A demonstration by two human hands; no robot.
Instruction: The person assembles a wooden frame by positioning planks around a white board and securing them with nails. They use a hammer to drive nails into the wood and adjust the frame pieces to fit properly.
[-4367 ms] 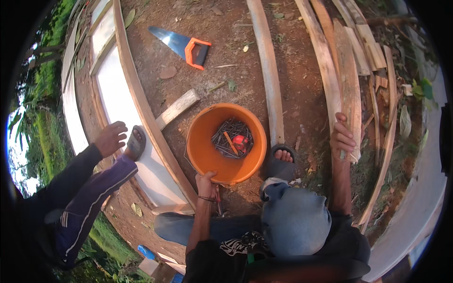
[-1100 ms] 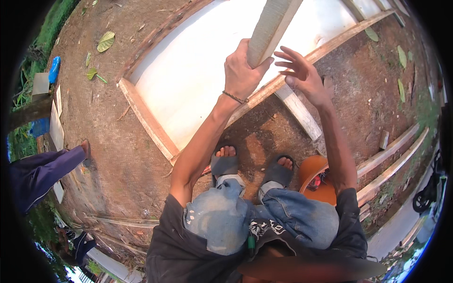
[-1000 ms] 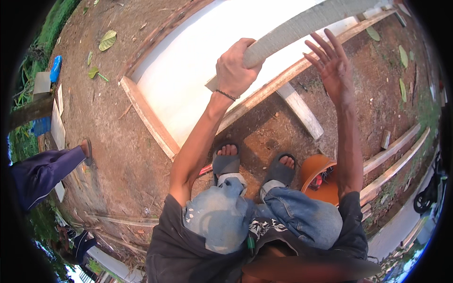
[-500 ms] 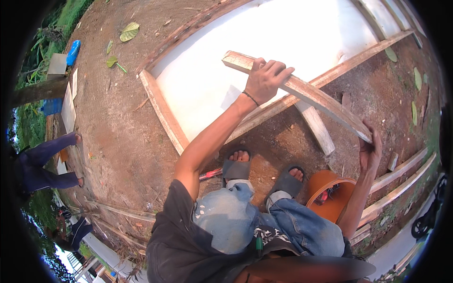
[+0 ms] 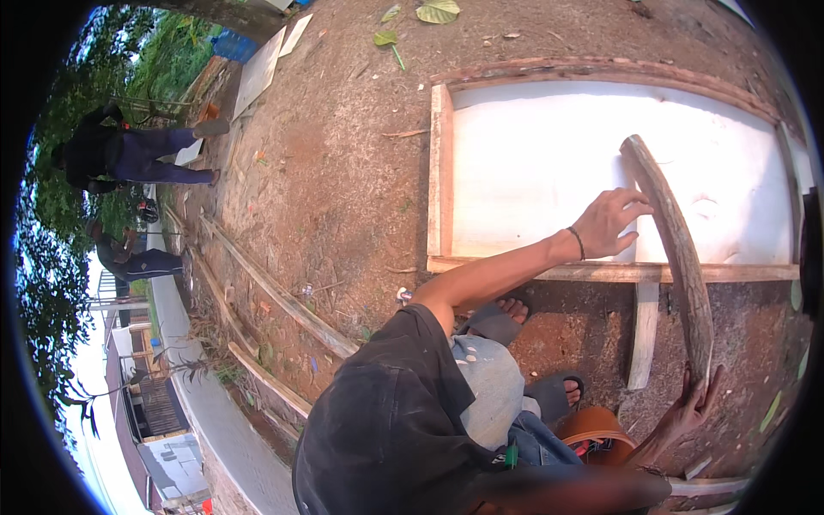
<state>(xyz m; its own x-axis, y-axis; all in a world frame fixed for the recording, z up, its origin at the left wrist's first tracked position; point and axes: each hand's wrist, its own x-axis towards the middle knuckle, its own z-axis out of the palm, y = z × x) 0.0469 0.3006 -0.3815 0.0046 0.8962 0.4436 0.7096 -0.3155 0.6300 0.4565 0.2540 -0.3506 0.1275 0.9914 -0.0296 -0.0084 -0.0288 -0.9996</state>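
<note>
A rough piece of timber (image 5: pixel 678 249) with a bark-brown face slants over a wood-framed white panel (image 5: pixel 441 172). My right hand (image 5: pixel 682 416) holds its near end, with some fingers spread alongside the wood. My left hand (image 5: pixel 611 225) is open just left of the timber's upper half, thumb and fingers apart. Its fingertips are close to the timber's edge; whether they touch it I cannot tell. A shorter pale piece of wood (image 5: pixel 644 335) pokes out from under the frame's near side.
An orange bucket (image 5: pixel 631 439) with things inside stands by my sandalled feet. Long wooden strips (image 5: pixel 283 296) lie on the dirt at left, near a low concrete edge (image 5: pixel 223 429). Two people (image 5: pixel 146 154) are at far left. Green leaves (image 5: pixel 438 10) lie at the top.
My left hand has let go of the timber and opened. The timber has turned, showing its bark face, and points more directly away from me. The view has swung left.
</note>
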